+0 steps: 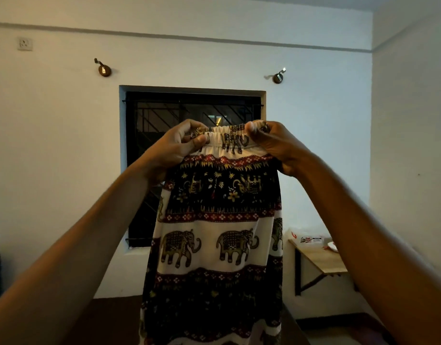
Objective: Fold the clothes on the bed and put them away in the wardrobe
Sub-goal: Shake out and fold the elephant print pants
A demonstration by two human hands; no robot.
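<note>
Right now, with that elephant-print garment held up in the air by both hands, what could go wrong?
1. Each hand, left hand and right hand, only pinches the gathered waistband; if either grip slackens, the garment may slump sideways and need straightening again.
2. The cloth hangs long and runs out of view below, so its hem might drag or bunch unseen.
3. The side table sits close on the right; a swing could brush the things on it.
</note>
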